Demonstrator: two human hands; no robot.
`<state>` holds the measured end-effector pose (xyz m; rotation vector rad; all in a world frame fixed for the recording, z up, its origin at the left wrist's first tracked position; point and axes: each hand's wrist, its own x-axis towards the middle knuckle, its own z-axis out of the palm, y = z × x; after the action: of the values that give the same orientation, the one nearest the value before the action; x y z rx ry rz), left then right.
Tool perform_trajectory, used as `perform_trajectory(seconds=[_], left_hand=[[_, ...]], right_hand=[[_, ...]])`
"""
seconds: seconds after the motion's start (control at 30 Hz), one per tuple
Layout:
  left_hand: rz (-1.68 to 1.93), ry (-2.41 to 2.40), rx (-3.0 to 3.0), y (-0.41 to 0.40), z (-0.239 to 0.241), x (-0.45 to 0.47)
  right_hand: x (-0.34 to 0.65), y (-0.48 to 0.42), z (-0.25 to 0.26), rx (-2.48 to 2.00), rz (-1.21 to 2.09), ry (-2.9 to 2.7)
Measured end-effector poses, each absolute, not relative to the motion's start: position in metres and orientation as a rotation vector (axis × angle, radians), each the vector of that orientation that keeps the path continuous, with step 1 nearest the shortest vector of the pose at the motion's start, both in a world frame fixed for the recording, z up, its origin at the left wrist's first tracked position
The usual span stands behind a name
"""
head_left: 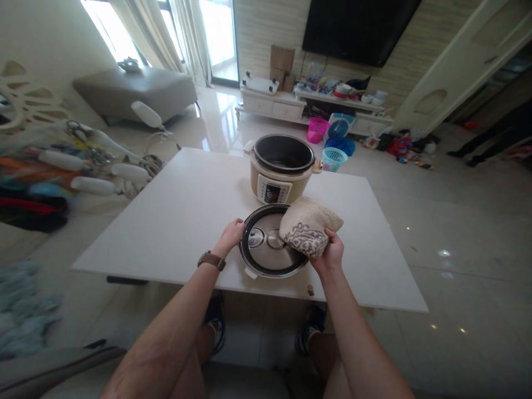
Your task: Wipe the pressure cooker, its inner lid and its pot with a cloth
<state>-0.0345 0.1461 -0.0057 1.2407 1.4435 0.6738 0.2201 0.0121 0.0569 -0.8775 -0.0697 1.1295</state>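
A round pressure cooker lid (266,256) with a black rim shows its metal underside to me at the front of the white table. The fingers of my left hand (231,235) close on its left edge. In my right hand (332,252) is a folded beige cloth (311,219) with a dark swirl pattern, which covers the lid's upper right part. Just behind the lid stands the electric pressure cooker (282,169), uncovered, its dark inside showing and its control panel turned toward me.
The white table (174,221) has a small sticker (310,290) near its front edge. Beyond it are a pink basket (318,130), a light blue basket (333,159) and a low cabinet (274,107). A lamp with white shades (128,172) stands left. A person's legs (494,130) show far right.
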Motion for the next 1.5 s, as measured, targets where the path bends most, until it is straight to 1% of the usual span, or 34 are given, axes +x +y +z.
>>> perform_trajectory(seconds=[0.13,0.2,0.27,0.33,0.37,0.43,0.5,0.57,0.63,0.73,0.8,0.87,0.93,1.03,1.1,1.17,1.27,1.33,1.43,1.5], left_hand=[[0.582,1.639,1.479,0.145,0.007,-0.029],[0.725,1.684,1.635,0.141,0.017,-0.022],[0.942,1.593,1.661,0.134,0.027,-0.013],[1.065,1.405,1.469,0.126,0.034,-0.001],[1.068,1.32,1.302,0.121,0.037,0.005],[0.954,1.182,0.929,0.11,0.039,0.016],[0.747,1.015,0.622,0.098,0.04,0.027],[0.562,0.783,0.436,0.087,0.043,0.036],[0.516,0.593,0.306,0.079,0.046,0.044],[0.667,0.497,0.149,0.075,0.051,0.054],[0.777,0.488,0.098,0.079,0.053,0.055],[0.845,0.493,0.082,0.086,0.055,0.049],[0.888,0.51,0.091,0.094,0.057,0.038],[1.004,0.557,0.161,0.109,0.061,0.016],[1.143,0.611,0.252,0.117,0.062,0.005],[1.327,0.682,0.381,0.122,0.06,0.0],[1.536,0.827,0.718,0.119,0.056,0.004],[1.455,0.896,1.117,0.112,0.053,0.013],[1.047,0.931,1.707,0.098,0.043,0.032],[0.825,0.986,1.921,0.09,0.032,0.044]], right_hand=[[0.217,0.015,0.062,-0.786,1.135,0.048],[0.215,0.017,0.066,-0.747,1.154,0.078],[0.212,0.017,0.07,-0.719,1.188,0.088],[0.209,0.017,0.073,-0.705,1.219,0.094],[0.208,0.017,0.075,-0.7,1.23,0.093],[0.204,0.018,0.076,-0.69,1.24,0.073],[0.201,0.019,0.076,-0.68,1.244,0.036],[0.198,0.021,0.075,-0.685,1.248,-0.001],[0.194,0.024,0.073,-0.711,1.254,-0.036],[0.189,0.028,0.069,-0.785,1.227,-0.118],[0.19,0.03,0.065,-0.872,1.147,-0.213],[0.194,0.031,0.061,-0.998,0.989,-0.37],[0.204,0.029,0.059,-1.17,0.753,-0.552],[0.224,0.024,0.059,-1.452,0.417,-0.698],[0.234,0.021,0.057,-1.608,0.333,-0.69],[0.241,0.019,0.051,-1.725,0.378,-0.657],[0.244,0.018,0.036,-1.822,0.559,-0.629],[0.243,0.017,0.025,-1.853,0.685,-0.63],[0.24,0.017,0.011,-1.869,0.799,-0.64],[0.239,0.018,0.004,-1.855,0.79,-0.654]])
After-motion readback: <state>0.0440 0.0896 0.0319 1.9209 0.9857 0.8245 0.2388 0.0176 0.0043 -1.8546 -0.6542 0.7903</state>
